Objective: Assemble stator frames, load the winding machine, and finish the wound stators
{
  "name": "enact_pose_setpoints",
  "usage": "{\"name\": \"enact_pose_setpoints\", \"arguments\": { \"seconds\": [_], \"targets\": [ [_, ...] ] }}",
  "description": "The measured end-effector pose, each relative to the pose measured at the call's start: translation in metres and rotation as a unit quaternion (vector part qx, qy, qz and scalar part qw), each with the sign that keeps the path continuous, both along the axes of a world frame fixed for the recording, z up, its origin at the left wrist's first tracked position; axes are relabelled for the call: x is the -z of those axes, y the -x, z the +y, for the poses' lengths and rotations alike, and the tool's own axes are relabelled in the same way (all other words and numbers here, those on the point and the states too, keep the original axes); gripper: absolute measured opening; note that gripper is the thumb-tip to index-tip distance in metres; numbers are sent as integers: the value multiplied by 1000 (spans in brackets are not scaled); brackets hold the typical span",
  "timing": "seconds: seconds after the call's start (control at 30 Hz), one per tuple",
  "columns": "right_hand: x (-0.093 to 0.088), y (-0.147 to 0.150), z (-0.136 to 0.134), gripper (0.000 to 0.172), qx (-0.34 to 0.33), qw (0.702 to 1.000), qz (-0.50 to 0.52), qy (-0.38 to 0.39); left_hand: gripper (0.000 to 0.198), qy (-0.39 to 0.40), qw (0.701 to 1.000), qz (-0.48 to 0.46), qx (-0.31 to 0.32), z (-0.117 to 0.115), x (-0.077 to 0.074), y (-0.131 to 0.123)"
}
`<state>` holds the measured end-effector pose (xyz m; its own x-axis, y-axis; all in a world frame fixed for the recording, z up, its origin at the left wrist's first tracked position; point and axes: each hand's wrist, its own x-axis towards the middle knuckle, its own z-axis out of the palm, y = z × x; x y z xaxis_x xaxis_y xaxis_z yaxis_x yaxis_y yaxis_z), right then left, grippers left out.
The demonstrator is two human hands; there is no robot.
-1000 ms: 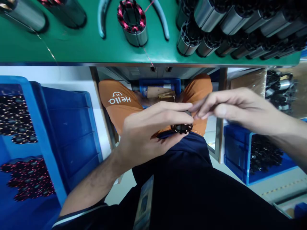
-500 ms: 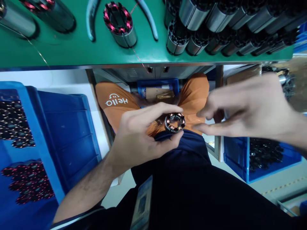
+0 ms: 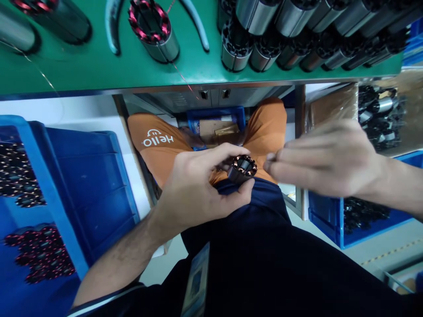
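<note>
Left hand [image 3: 194, 185] grips copper-wound core [image 3: 240, 171] between thumb and fingers, tilted over the lap [image 3: 266, 132]; right hand [image 3: 325, 163] (blurred, fingers bunched, can't tell if holding anything) is just beside it, apart, green workbench [image 3: 86, 66] beyond.

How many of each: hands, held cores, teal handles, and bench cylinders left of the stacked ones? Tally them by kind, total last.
Hands (left hand, right hand): 2
Held core: 1
Teal handles: 2
Bench cylinders: 3
Total: 8
</note>
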<state>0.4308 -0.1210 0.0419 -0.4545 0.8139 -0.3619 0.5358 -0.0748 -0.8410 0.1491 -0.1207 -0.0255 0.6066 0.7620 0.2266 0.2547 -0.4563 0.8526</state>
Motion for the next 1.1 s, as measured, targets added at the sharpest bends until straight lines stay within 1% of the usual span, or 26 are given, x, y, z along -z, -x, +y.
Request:
{"name": "enact_pose_setpoints", "arguments": {
  "seconds": [0.03,0.07,0.1,0.13,0.2,0.23,0.3,0.33,0.37,0.4,0.43,0.5,0.53,0.57,0.6,0.63,0.67,0.73,0.83,0.9,0.93,0.97,1.0,1.03,1.07,1.1],
  "targets": [
    [-3,-4,3,39,4,999,-1,-32,36,20,1000,-10,1,1,0,1],
    [-5,-9,5,39,14,998,8,-58,35,12,1000,-25,-4,1,1,3],
    [-4,-13,8,40,26,997,31,-63,34,-15,999,-36,-15,0,2,4],
    [-2,-16,10,41,40,997,64,-36,32,-53,997,-41,-29,0,3,6],
    [6,-18,12,41,59,985,129,99,28,-141,988,-33,-56,-2,4,9],
    [10,-16,12,39,51,971,150,182,25,-177,982,-24,-65,-3,4,10],
    [19,-9,8,38,24,931,172,321,23,-256,965,-19,-45,-2,4,11],
    [22,-4,5,38,10,916,180,360,23,-293,956,-21,-25,-1,4,10],
    [23,0,3,38,3,911,186,367,23,-323,946,-26,-4,0,3,9],
    [23,4,0,37,5,921,181,344,23,-339,940,-28,14,1,3,8],
    [20,6,-2,37,12,944,162,288,26,-336,942,-20,17,2,3,7],
    [10,7,-5,41,13,990,86,109,34,-247,969,9,-8,1,3,5],
    [4,5,-4,45,5,999,37,11,35,-187,982,15,-19,1,3,4],
    [-3,2,-2,48,-2,998,-5,-67,36,-128,991,17,-29,0,4,5],
    [-9,-3,0,48,-5,993,-25,-113,37,-83,996,10,-34,-1,4,5],
    [-14,-8,3,46,4,992,-22,-125,36,-63,997,-10,-34,-2,5,7],
    [-16,-12,7,43,20,994,4,-103,35,-63,997,-28,-33,-3,6,8],
    [-14,-17,12,35,45,996,83,7,31,-105,992,-52,-51,-4,7,11],
    [0,-10,13,30,21,966,163,202,21,-194,977,-65,-59,-5,8,13],
    [10,1,9,35,6,943,172,283,21,-257,963,-63,-41,-3,7,13],
    [12,7,7,38,7,941,172,292,24,-289,955,-55,-34,-2,7,12],
    [13,12,4,38,12,947,164,276,25,-321,945,-50,-38,-2,7,12],
    [12,15,1,37,10,963,144,228,24,-337,940,-42,-48,-2,7,12],
    [9,18,-1,37,-2,983,116,143,23,-332,941,-32,-59,-2,7,12],
    [5,19,-3,36,-26,996,76,32,23,-307,949,-24,-70,-3,8,13],
    [-2,20,-4,35,-58,994,29,-85,25,-265,961,-19,-81,-4,9,15]
  ]
}}
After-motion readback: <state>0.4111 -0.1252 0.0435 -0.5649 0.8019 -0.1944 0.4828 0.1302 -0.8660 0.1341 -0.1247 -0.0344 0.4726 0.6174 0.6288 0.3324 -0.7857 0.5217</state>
